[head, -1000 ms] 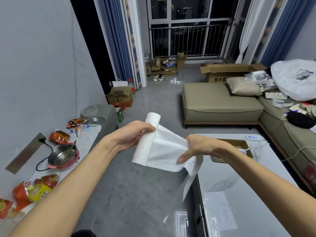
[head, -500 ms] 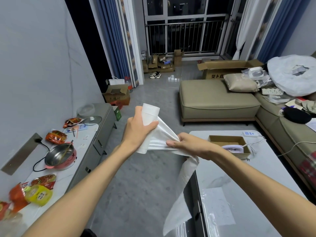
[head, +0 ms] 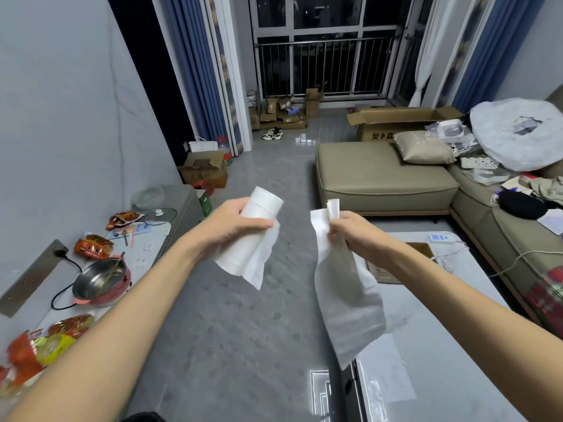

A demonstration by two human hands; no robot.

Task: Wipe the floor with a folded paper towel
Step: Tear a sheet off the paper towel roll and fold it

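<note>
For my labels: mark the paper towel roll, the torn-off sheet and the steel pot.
paper towel roll [head: 266,205], head view, bare top end.
torn-off sheet [head: 347,295], head view, middle of the hanging part.
steel pot [head: 91,278], head view, inner wall.

Home living room, lived-in: it held an olive sectional sofa [head: 384,175] with a cushion [head: 423,147], blue curtains [head: 195,71] beside a railed balcony window [head: 326,68], cardboard boxes [head: 283,112] and shoes [head: 272,134] on the grey tiled floor [head: 243,330], and a low surface [head: 149,245] along the wall carrying an electric pot [head: 100,280] and snack packets [head: 93,246].
</note>
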